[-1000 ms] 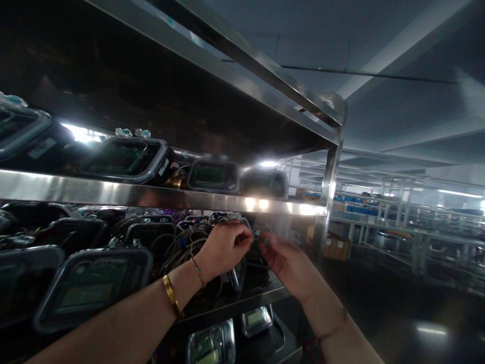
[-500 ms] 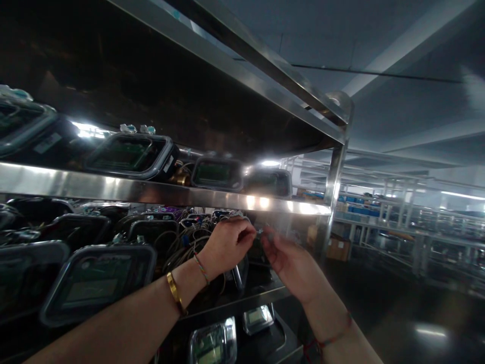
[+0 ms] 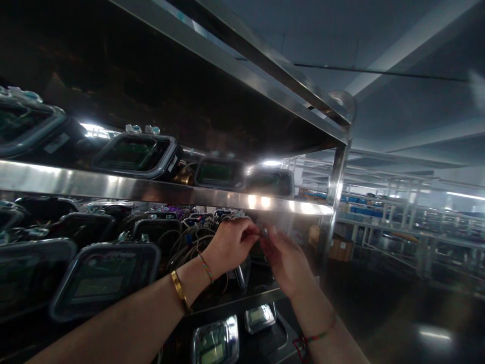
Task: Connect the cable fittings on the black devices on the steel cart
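My left hand [image 3: 233, 244] and my right hand [image 3: 284, 258] meet fingertip to fingertip in front of the middle shelf of a metal rack. The left fingers are pinched together. Thumb and fingers of the right hand close on something small, too dim and blurred to name. Behind my left hand hangs a tangle of grey cables [image 3: 189, 247]. Dark meter-like units with clear covers stand on the shelf, among them a large one [image 3: 106, 278] left of my forearm.
The rack's steel shelf rail [image 3: 125, 187] runs above my hands to an upright post [image 3: 335, 187]. More covered units [image 3: 136, 154] sit on the upper shelf, and others [image 3: 215, 344] lie lower down. A cardboard box [image 3: 340, 249] is on the right, beyond the post.
My right hand has shifted slightly left, and its fingertips now come closer to those of my left hand. The whole view has drifted a little.
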`<state>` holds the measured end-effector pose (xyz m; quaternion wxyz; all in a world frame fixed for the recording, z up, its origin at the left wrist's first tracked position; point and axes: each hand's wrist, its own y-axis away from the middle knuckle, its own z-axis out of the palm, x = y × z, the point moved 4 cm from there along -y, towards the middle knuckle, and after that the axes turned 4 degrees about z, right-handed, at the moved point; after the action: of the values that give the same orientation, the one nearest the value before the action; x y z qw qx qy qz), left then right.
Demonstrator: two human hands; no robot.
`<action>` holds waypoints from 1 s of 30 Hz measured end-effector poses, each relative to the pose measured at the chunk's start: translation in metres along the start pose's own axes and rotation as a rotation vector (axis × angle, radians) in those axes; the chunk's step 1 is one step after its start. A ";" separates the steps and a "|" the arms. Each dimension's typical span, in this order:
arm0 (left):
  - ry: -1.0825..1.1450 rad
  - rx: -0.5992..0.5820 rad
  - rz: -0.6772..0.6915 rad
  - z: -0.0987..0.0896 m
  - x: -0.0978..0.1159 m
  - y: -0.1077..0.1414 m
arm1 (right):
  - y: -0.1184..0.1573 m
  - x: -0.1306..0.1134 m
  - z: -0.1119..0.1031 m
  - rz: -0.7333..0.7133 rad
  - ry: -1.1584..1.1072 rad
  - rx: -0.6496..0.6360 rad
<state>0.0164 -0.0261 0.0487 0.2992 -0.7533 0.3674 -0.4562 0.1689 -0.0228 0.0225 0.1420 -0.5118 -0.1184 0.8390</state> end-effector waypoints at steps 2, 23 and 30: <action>0.000 0.001 -0.016 0.000 0.000 0.000 | 0.000 0.000 0.001 -0.009 -0.001 0.005; -0.074 0.016 -0.030 -0.001 0.002 0.000 | 0.002 0.002 0.004 -0.012 -0.009 0.014; -0.095 0.007 -0.023 -0.002 0.001 -0.001 | 0.001 0.003 0.003 -0.023 0.004 0.004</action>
<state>0.0150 -0.0262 0.0504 0.3137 -0.7772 0.3424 -0.4246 0.1648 -0.0225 0.0208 0.1529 -0.5119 -0.1222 0.8364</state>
